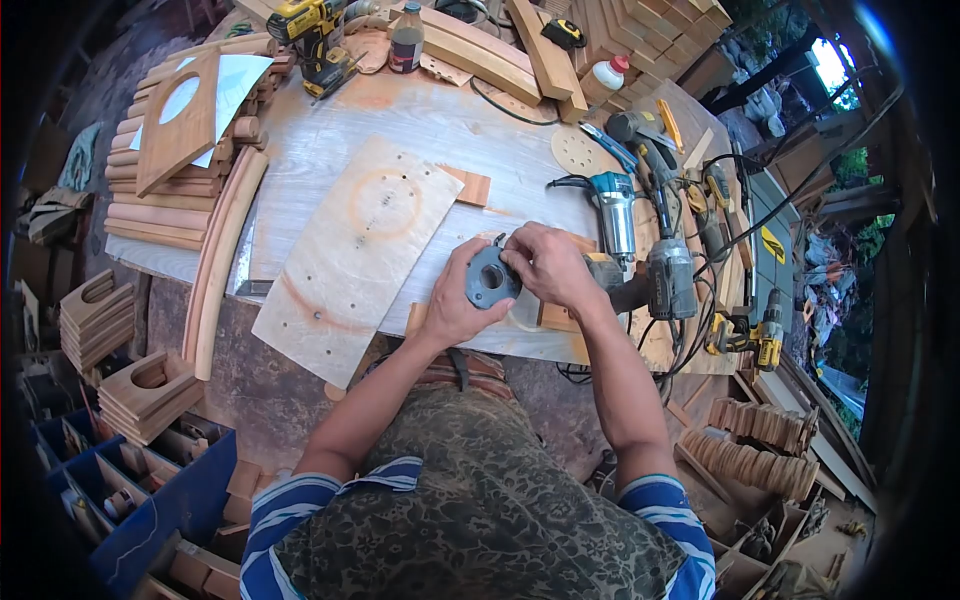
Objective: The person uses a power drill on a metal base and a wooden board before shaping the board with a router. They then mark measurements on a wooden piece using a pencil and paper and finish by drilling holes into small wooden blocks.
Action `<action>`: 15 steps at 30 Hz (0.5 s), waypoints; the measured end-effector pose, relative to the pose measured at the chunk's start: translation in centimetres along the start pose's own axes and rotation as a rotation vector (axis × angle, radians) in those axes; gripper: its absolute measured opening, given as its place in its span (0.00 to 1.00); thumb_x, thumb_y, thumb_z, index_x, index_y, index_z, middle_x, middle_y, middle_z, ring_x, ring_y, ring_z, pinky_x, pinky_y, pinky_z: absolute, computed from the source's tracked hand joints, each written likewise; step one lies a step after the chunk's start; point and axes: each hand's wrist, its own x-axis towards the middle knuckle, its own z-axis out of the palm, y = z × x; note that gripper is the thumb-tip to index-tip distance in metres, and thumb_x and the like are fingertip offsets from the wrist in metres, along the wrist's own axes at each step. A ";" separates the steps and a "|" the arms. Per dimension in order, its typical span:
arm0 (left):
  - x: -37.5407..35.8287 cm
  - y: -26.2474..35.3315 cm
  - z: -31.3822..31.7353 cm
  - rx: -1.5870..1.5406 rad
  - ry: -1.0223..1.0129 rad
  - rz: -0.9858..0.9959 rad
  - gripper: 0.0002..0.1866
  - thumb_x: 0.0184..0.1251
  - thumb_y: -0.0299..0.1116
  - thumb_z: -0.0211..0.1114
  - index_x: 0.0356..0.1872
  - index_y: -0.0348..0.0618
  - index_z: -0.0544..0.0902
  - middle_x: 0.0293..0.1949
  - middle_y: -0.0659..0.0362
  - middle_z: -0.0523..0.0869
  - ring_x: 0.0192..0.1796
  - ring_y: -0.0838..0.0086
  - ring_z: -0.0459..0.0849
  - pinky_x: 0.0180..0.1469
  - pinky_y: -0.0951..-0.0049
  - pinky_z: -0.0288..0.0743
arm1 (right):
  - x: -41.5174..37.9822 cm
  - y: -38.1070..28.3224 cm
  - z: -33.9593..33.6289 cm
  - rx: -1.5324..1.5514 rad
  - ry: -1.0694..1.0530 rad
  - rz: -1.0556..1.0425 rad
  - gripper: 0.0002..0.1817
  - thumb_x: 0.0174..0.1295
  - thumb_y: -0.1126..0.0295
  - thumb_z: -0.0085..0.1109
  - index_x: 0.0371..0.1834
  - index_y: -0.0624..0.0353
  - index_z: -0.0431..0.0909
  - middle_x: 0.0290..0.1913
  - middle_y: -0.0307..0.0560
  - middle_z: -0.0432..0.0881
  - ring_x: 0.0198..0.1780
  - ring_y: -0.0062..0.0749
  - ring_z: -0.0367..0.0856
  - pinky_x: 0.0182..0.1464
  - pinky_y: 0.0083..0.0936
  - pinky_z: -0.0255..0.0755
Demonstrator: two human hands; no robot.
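We cupped the grey round base [492, 278] in our left hand [455, 300] while our right hand's [545, 265] fingers pinched its rim, steadying it above the table [420, 120].

Woodworking shop, partly open-air — tabletop [330, 140] crowded with plywood [350, 255], curved wood strips [215, 260], drill [315, 40], router [615, 210], sanding disc [577, 152], glue bottle [608, 78] — stacked cut blocks [150, 390] below
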 end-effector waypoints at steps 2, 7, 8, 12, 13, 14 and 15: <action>-0.1 -0.1 0.1 -0.002 0.000 -0.014 0.48 0.52 0.38 0.83 0.73 0.38 0.66 0.67 0.42 0.75 0.69 0.49 0.77 0.71 0.55 0.72 | -0.1 0.2 0.5 -0.028 0.016 -0.016 0.08 0.64 0.67 0.66 0.35 0.61 0.85 0.36 0.55 0.84 0.41 0.55 0.85 0.45 0.45 0.79; -0.1 0.0 -0.1 -0.006 -0.005 -0.021 0.48 0.52 0.38 0.84 0.73 0.38 0.65 0.67 0.42 0.75 0.69 0.49 0.77 0.71 0.55 0.73 | -0.5 0.4 1.0 0.007 0.086 -0.035 0.10 0.65 0.64 0.68 0.36 0.61 0.85 0.35 0.54 0.85 0.40 0.56 0.85 0.42 0.45 0.79; 0.0 0.0 0.0 -0.004 -0.006 -0.018 0.48 0.52 0.38 0.84 0.73 0.38 0.65 0.68 0.42 0.75 0.69 0.49 0.77 0.71 0.55 0.73 | -0.6 0.4 1.0 0.007 0.087 -0.032 0.10 0.65 0.64 0.68 0.36 0.61 0.85 0.35 0.54 0.85 0.40 0.56 0.85 0.42 0.45 0.79; 0.0 0.1 -0.1 -0.034 -0.011 -0.028 0.48 0.51 0.38 0.84 0.72 0.39 0.66 0.67 0.42 0.75 0.69 0.49 0.77 0.71 0.55 0.73 | -1.3 0.2 0.6 0.067 0.100 0.096 0.13 0.63 0.62 0.72 0.36 0.63 0.85 0.34 0.56 0.86 0.37 0.53 0.86 0.40 0.42 0.78; 0.0 0.0 0.0 -0.033 -0.011 -0.029 0.48 0.51 0.38 0.84 0.72 0.39 0.66 0.67 0.42 0.75 0.69 0.49 0.77 0.71 0.55 0.73 | -2.1 0.0 0.6 0.046 0.166 0.096 0.14 0.62 0.62 0.73 0.36 0.63 0.85 0.33 0.56 0.86 0.35 0.52 0.86 0.39 0.40 0.78; -0.1 -0.1 0.0 -0.036 -0.011 -0.032 0.48 0.51 0.38 0.84 0.72 0.39 0.66 0.67 0.43 0.75 0.68 0.50 0.77 0.71 0.55 0.73 | -3.5 -0.4 0.5 0.118 0.241 0.160 0.13 0.62 0.64 0.74 0.36 0.64 0.85 0.32 0.56 0.85 0.34 0.49 0.85 0.38 0.37 0.78; 0.0 -0.2 0.0 -0.038 -0.007 -0.034 0.48 0.50 0.38 0.85 0.72 0.39 0.67 0.66 0.43 0.75 0.68 0.50 0.78 0.71 0.56 0.73 | -5.3 -0.7 0.5 0.189 0.315 0.218 0.12 0.62 0.65 0.74 0.37 0.64 0.85 0.32 0.55 0.84 0.32 0.46 0.85 0.37 0.35 0.77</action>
